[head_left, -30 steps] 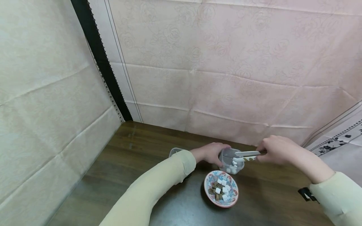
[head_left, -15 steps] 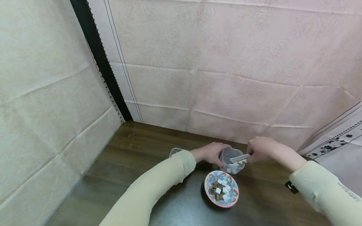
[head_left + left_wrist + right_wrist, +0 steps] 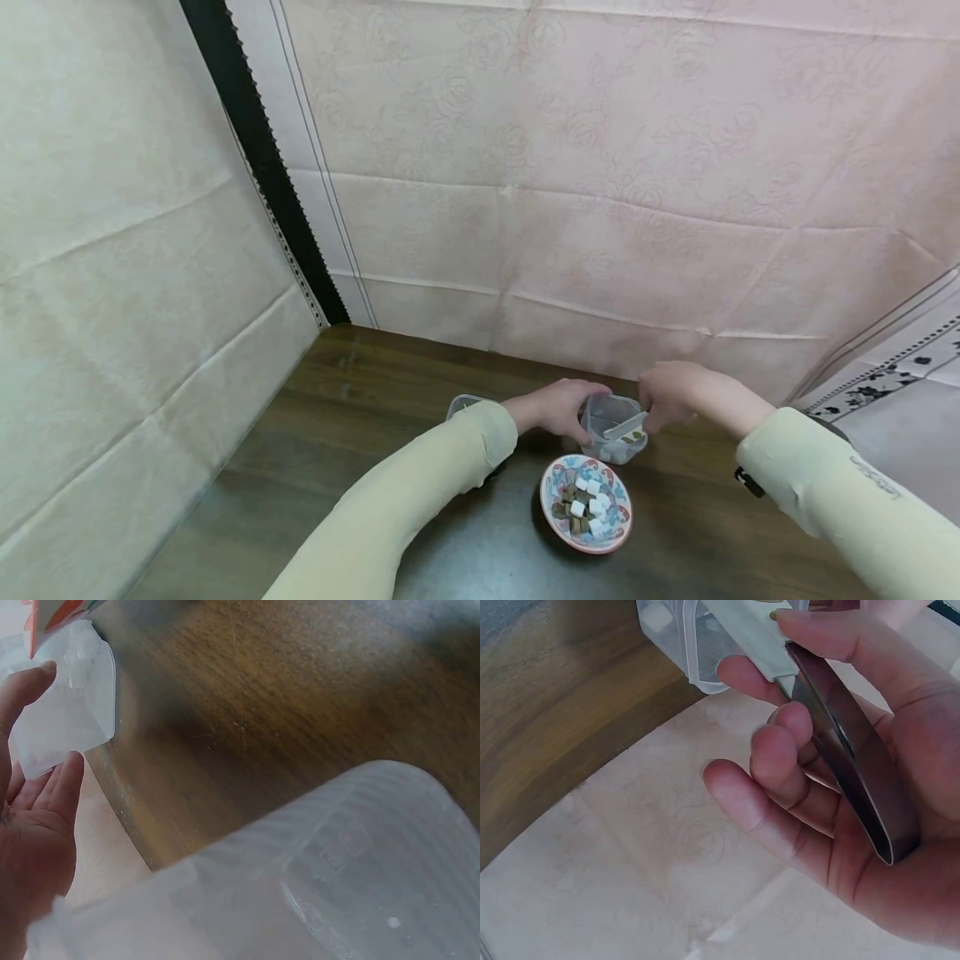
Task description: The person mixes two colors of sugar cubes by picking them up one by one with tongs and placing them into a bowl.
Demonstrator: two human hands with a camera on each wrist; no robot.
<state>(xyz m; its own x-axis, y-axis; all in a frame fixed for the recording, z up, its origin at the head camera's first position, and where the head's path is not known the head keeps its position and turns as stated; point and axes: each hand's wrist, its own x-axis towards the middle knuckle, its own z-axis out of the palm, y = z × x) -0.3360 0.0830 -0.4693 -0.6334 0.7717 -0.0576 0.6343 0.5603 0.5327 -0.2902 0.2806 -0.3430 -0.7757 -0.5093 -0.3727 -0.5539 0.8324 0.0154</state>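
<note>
In the head view, my left hand (image 3: pixel 558 408) holds a clear plastic container (image 3: pixel 617 452) by its side. The left wrist view shows my thumb and fingers on opposite walls of that container (image 3: pixel 82 712). My right hand (image 3: pixel 670 397) grips a pair of metal tongs (image 3: pixel 851 742) with pale, patterned ends. These ends (image 3: pixel 626 427) reach down into the container, where a few white pieces lie low. What sits between the tips is hidden. Just in front stands a patterned bowl (image 3: pixel 588 546) with white cubes (image 3: pixel 577 508) and brown cubes (image 3: pixel 576 526) in it.
Behind my left forearm stands a second clear plastic container (image 3: pixel 337 862), mostly hidden in the head view. The dark wooden table (image 3: pixel 360 467) ends at a cloth-covered back wall (image 3: pixel 600 250), close behind both hands. Another cloth wall (image 3: pixel 150 333) rises on the left.
My right hand has moved left toward the container, bringing the tongs deeper into it. Their two arms look closer together than a second ago. The left hand and the bowl stay put.
</note>
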